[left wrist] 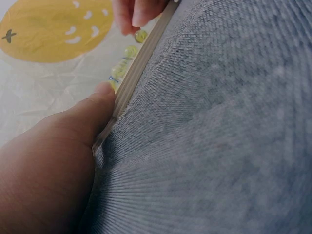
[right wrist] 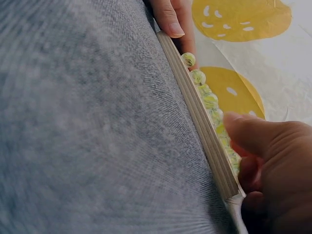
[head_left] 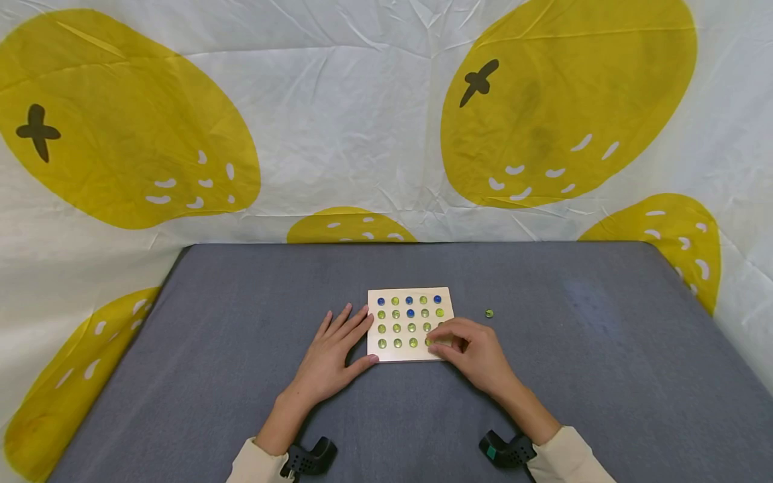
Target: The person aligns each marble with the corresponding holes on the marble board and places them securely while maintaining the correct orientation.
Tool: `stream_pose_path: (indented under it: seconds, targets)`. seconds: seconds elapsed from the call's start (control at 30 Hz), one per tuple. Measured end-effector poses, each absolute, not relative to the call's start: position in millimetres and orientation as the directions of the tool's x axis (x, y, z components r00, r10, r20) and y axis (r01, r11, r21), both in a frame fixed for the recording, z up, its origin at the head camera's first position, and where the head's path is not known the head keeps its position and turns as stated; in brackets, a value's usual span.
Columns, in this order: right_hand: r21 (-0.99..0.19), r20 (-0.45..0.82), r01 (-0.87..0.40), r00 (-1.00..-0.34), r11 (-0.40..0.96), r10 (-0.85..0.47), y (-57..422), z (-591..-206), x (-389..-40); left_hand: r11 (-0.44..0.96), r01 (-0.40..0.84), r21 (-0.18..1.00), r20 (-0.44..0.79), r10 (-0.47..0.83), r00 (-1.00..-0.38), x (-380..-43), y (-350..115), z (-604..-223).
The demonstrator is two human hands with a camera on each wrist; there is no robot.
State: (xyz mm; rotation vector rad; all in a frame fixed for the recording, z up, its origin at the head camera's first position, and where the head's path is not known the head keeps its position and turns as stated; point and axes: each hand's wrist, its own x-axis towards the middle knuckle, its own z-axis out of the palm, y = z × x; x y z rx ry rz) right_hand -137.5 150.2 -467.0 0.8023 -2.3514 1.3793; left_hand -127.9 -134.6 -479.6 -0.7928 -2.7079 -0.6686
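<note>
A pale wooden board (head_left: 404, 359) lies flat on the table, with yellow-green glass marbles (head_left: 396, 328) and a few blue marbles (head_left: 409, 300) set in rows on it. My left hand (head_left: 331, 359) rests along the board's left edge, fingers extended, its thumb against the near corner. Over the board's near right part, my right hand (head_left: 474, 352) pinches a green marble (head_left: 427, 342) in the nearest row between thumb and fingers. Those fingers hide part of the board's right side. In the right wrist view the thumb (right wrist: 248, 131) is just above the marbles.
A loose green marble (head_left: 489, 313) sits on the grey cloth-covered table (head_left: 241, 322), right of the board. Behind the table hangs a white curtain (head_left: 350, 121) with big yellow fruit prints. Black cameras are strapped at both wrists.
</note>
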Motion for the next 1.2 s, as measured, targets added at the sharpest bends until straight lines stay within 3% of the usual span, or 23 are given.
stream_pose_path:
  seconds: [0.57, 1.2]
  targets:
    - [-0.697, 0.496, -0.523, -0.845, 0.490, -0.198, 174, -452, -147, 0.743, 0.570, 0.351, 0.367, 0.451, -0.814, -129, -136, -483]
    - [-0.691, 0.416, -0.333, -0.909, 0.641, -0.024, 214, -458, -161, 0.741, 0.569, 0.357, 0.365, 0.451, -0.815, -128, -136, -482]
